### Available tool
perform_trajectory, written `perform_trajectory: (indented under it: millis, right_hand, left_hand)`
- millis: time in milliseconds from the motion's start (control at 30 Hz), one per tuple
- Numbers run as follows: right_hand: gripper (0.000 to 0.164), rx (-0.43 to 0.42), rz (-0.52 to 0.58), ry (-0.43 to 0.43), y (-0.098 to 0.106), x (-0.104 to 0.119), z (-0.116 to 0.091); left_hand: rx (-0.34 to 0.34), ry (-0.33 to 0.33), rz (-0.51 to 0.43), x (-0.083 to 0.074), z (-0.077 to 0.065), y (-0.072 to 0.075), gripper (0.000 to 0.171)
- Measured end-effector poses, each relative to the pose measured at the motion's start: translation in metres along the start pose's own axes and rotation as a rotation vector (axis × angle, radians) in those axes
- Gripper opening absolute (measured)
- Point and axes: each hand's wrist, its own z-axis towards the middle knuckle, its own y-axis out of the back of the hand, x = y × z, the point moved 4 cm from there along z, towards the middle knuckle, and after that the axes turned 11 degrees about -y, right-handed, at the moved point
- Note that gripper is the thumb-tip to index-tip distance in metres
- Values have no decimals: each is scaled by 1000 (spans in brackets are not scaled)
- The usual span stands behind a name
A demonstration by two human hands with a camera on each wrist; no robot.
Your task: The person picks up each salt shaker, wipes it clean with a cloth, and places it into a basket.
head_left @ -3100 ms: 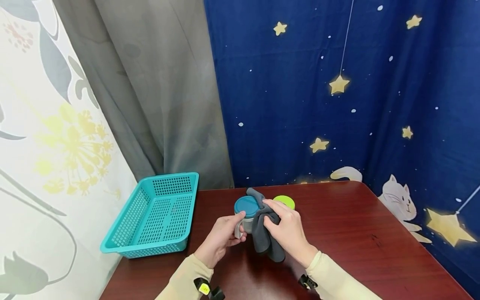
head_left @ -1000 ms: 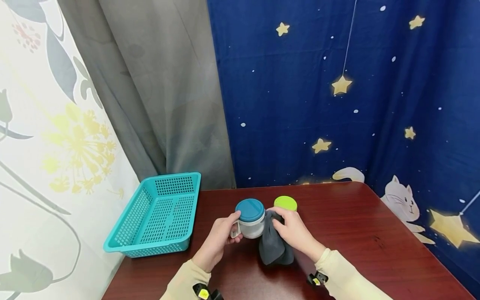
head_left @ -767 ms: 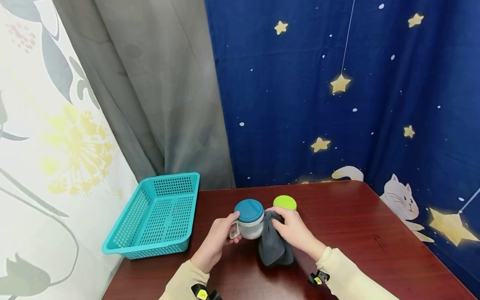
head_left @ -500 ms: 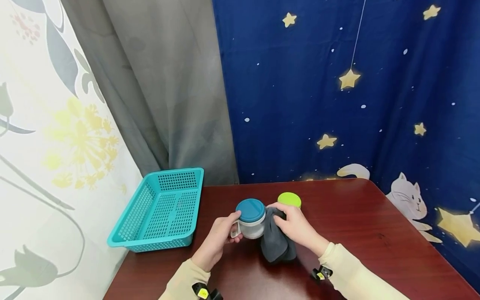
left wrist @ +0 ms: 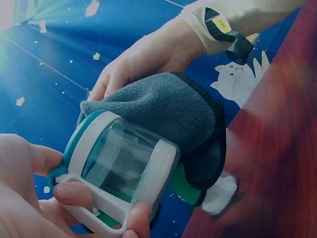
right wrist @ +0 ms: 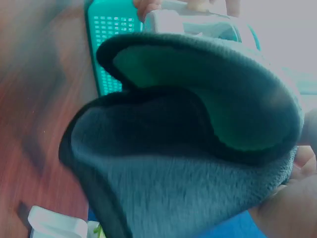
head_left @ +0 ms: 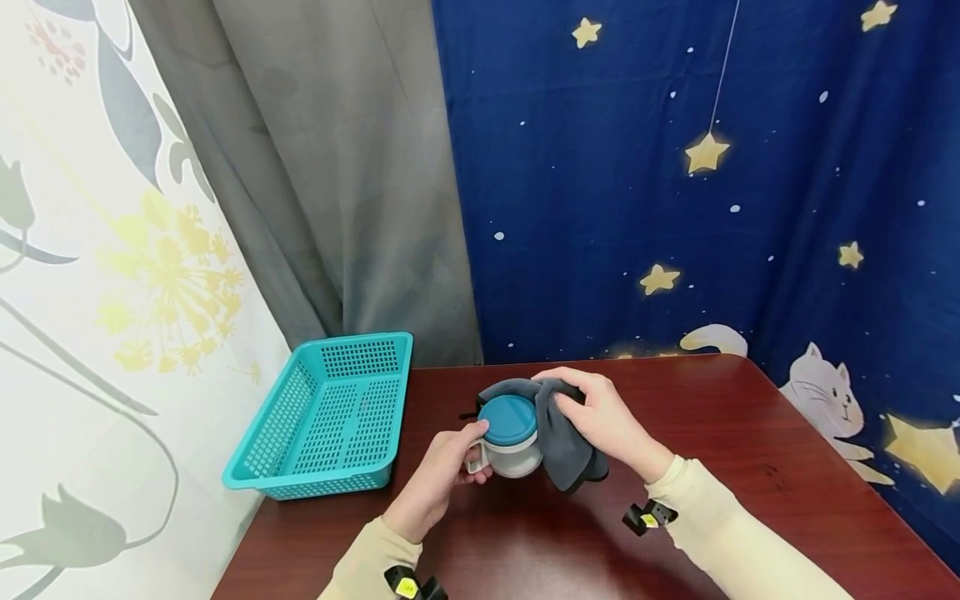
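Observation:
My left hand [head_left: 441, 471] grips the white handle of a clear storage jar [head_left: 516, 461] with a blue lid [head_left: 508, 419], its thumb at the lid's edge. In the left wrist view the jar [left wrist: 124, 153] lies tilted, fingers curled about the handle [left wrist: 101, 203]. My right hand [head_left: 603, 417] pinches a dark grey cloth [head_left: 562, 442], which wraps over the jar's far side and hangs down on the right. In the right wrist view the cloth [right wrist: 188, 183] fills most of the picture and hides much of the jar [right wrist: 208, 27].
A turquoise perforated basket [head_left: 345, 417] stands on the left of the dark red table [head_left: 720, 500]. A second container with a white base [right wrist: 57, 223] is on the table; in the head view the right hand and cloth cover it. Curtains hang behind.
The right hand has moved up and away with the cloth, which now drapes round the far side of the blue lid. The left hand keeps its grip on the handle. The green lid is now covered.

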Motion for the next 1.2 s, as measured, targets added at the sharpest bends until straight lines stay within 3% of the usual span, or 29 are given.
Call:
perform_trajectory:
  millis: [267,467,667,933,1200]
  right_hand:
    - [31,29,-15,39,-3,6,4]
    - [31,38,-23,-8,-12,-4,1]
    - [29,19,-42,-18,-11,-7,4]
    - [25,109,-2,-61,-17,-24,4]
    - [24,126,34,-97,-25,-33,3]
  left_hand:
    - [18,10,-2,0,3,2,55]
    - [30,46,27,-3,0,5,58]
    - [45,18,26,-13,6,6,61]
    - [31,19,2,-18,8,10,60]
    - [27,29,-18,-18,8,12,59]
